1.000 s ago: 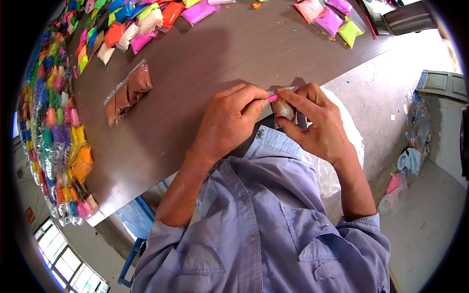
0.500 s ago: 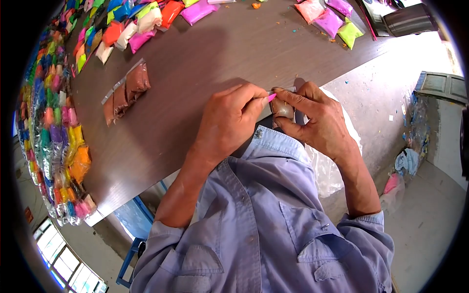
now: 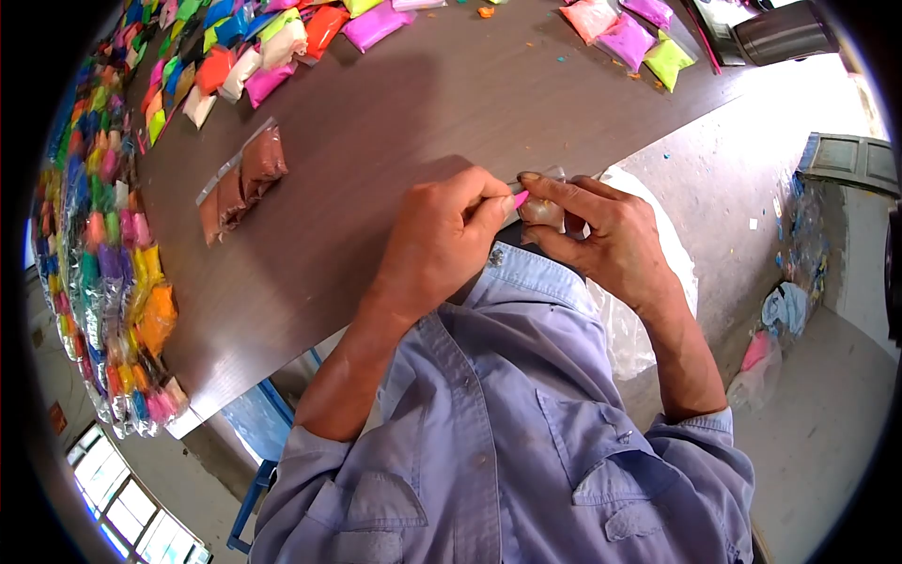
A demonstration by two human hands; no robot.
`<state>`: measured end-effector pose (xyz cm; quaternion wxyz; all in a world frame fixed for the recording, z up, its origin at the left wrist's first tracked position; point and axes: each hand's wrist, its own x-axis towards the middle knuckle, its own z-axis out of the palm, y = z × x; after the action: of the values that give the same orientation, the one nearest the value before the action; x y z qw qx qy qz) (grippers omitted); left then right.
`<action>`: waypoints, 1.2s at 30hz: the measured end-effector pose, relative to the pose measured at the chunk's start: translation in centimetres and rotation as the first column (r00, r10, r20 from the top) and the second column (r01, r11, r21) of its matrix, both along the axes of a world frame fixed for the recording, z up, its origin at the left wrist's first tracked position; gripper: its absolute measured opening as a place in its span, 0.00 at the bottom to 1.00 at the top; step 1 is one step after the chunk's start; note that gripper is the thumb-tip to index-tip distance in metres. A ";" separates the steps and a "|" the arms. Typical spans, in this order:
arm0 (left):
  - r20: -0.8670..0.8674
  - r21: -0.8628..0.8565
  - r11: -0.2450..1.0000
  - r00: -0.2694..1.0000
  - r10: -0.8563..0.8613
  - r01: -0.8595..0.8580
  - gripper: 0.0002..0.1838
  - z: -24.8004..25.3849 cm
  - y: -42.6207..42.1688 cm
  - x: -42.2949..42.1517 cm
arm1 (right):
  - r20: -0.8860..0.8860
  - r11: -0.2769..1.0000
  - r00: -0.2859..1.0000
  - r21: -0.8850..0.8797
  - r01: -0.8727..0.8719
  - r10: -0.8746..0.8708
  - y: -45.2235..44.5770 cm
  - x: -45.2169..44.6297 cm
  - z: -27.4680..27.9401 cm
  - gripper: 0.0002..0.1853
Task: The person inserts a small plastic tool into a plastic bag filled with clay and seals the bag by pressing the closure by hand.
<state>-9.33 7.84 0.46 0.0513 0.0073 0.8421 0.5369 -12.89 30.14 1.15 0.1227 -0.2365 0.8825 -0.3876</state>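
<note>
Near the table's front edge, my left hand point(image 3: 437, 230) is closed in a pinch on a small pink pointed tool point(image 3: 521, 198), whose exact kind I cannot make out. Its tip meets a clear plastic packet point(image 3: 543, 214) with pale brownish contents. My right hand point(image 3: 606, 226) grips that packet between thumb and fingers, the index finger along its upper edge. Both hands nearly touch. To the left on the table lies a strip of joined clear packets point(image 3: 244, 181) filled with brown material.
Heaped colourful packets point(image 3: 249, 56) lie at the back left, with long strips of them point(image 3: 103, 254) down the left side. Several pink, purple and yellow packets point(image 3: 625, 39) sit at the back right near a dark cylinder point(image 3: 785, 36). A clear plastic bag point(image 3: 629, 329) hangs beside my right forearm.
The pink tool and the packet have shifted slightly down, and the packet is tilted a little differently in my right hand. My right fingers have moved slightly. The table items stay put.
</note>
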 end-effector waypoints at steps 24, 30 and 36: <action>-0.055 -0.011 0.999 0.998 0.033 -0.034 0.05 0.0 1.7 0.8 | 0.177 0.993 0.983 -0.097 0.061 -0.043 -0.6 0.2 0.1 0.29; -0.038 -0.013 0.997 0.997 0.071 -0.072 0.04 0.2 1.1 0.2 | 0.148 0.982 0.988 -0.176 0.072 -0.046 -0.7 0.4 -0.6 0.29; 0.033 0.035 0.999 0.999 0.033 -0.034 0.04 0.3 2.3 0.9 | 0.147 0.994 0.988 -0.096 0.052 -0.038 -0.7 0.4 -0.2 0.29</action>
<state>-8.43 10.11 0.76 0.0558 -0.0145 0.8313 0.5528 -12.52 29.49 0.91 0.1657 -0.1934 0.8559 -0.4501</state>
